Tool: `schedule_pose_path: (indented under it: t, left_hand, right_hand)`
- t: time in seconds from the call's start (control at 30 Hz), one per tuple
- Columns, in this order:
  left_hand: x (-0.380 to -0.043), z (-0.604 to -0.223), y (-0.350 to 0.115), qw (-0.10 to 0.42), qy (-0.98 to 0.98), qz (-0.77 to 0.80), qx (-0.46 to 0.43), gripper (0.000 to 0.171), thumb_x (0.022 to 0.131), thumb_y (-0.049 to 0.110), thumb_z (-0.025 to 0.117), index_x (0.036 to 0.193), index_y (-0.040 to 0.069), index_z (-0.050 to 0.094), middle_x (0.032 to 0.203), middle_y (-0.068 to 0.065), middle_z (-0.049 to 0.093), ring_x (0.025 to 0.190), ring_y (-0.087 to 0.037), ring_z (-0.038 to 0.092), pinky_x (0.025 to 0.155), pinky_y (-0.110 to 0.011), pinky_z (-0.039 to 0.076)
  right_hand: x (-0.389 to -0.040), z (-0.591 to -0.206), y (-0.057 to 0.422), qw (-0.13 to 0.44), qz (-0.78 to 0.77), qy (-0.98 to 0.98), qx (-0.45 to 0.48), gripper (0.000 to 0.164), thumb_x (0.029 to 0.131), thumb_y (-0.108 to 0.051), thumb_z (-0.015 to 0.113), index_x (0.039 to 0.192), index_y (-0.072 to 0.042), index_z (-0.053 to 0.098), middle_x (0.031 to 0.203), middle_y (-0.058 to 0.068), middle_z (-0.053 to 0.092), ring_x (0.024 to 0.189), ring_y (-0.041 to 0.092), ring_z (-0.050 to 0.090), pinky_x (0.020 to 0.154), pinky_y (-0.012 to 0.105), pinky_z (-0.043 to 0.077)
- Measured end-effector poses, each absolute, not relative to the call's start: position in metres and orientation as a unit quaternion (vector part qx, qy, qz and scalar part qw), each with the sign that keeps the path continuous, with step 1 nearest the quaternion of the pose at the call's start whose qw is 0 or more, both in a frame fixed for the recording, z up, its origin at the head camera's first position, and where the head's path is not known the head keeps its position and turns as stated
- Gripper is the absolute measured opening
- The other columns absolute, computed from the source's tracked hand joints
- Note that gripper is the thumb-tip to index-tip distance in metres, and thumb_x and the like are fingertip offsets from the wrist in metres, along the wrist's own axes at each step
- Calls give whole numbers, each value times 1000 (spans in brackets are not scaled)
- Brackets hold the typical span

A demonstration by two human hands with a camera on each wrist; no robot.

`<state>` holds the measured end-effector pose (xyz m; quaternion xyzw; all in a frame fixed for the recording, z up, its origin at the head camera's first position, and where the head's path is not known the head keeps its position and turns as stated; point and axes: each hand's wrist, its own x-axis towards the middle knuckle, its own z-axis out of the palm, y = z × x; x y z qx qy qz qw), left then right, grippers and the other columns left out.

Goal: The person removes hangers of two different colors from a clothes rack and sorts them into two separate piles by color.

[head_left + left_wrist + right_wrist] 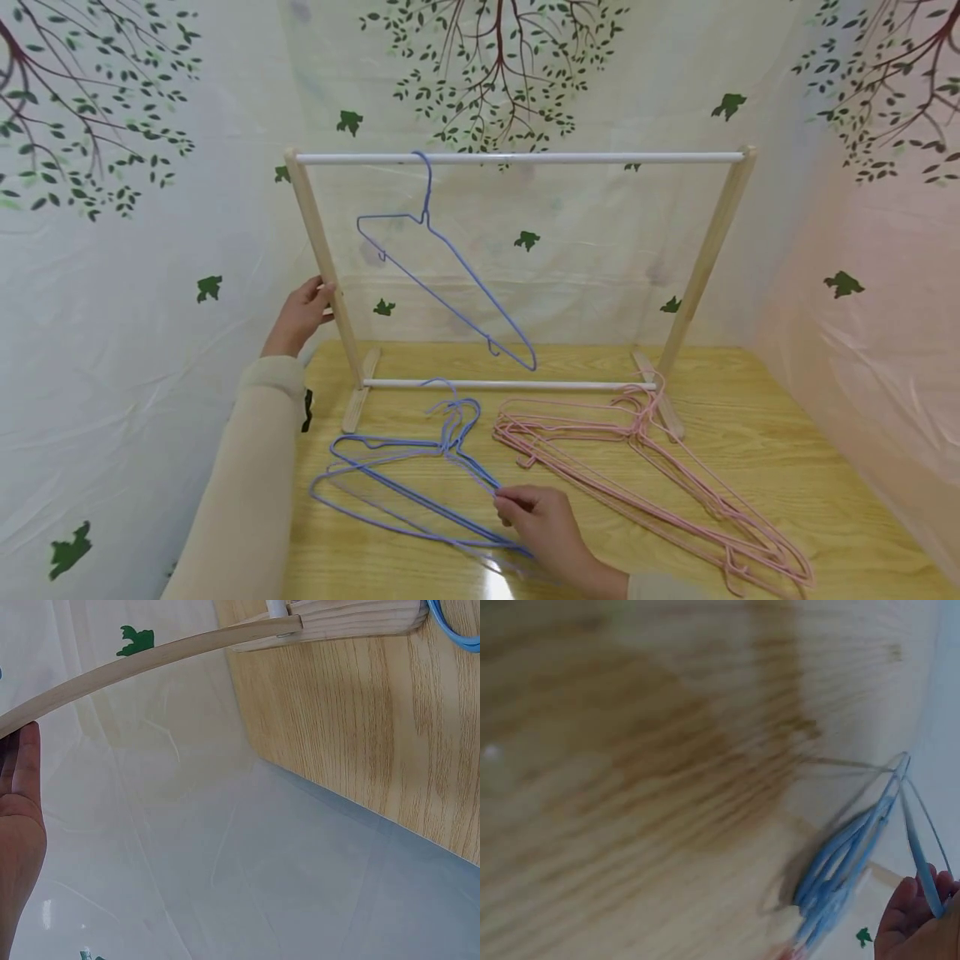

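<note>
My left hand [300,312] grips the left wooden post [318,225] of a small clothes rack, its fingers against the post in the left wrist view. With my right hand [543,525] I pinch the sloping arm of a blue wire hanger [480,475] at the top of the blue pile. In the right wrist view, this hanger's wire [916,851] runs into the fingers [900,907], raised at an angle from the blue hangers [840,862]. Another blue hanger [468,271] hangs from the rack's white top rail [585,157], left of its middle.
Several pink hangers [637,433] lie stacked to the right, their hooks by the rack's right foot [667,417]. A white lower rail [540,385] crosses behind both piles. The wooden tabletop [810,450] is bordered by sheeting [112,333] printed with trees and leaves.
</note>
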<state>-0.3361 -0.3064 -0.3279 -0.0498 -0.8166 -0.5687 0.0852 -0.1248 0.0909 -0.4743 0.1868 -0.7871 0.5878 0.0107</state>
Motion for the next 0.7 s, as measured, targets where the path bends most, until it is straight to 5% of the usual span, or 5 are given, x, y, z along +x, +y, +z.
schedule_pose_path:
  t: [0.23,0.7]
  left_hand:
    - [-329,-325,-303,89,-818,-566,-53,58,109,35,36,157,5,25,143,-30,42,133,-42,41,110,-53,39]
    - [-337,-326,-306,85,-819,-564,-56,59,109,36,37,157,4,26,142,-30,43,133,-41,41,110,-52,39]
  right_hand:
    - [-145,-486,85,17,482,-861,160,17,93,-11,69,103,2,75,86,5,74,74,13,67,59,20,54]
    - [-159,-460,78,206,333,-898,202,18,86,-15,78,104,-11,77,103,3,73,97,25,69,73,40,60]
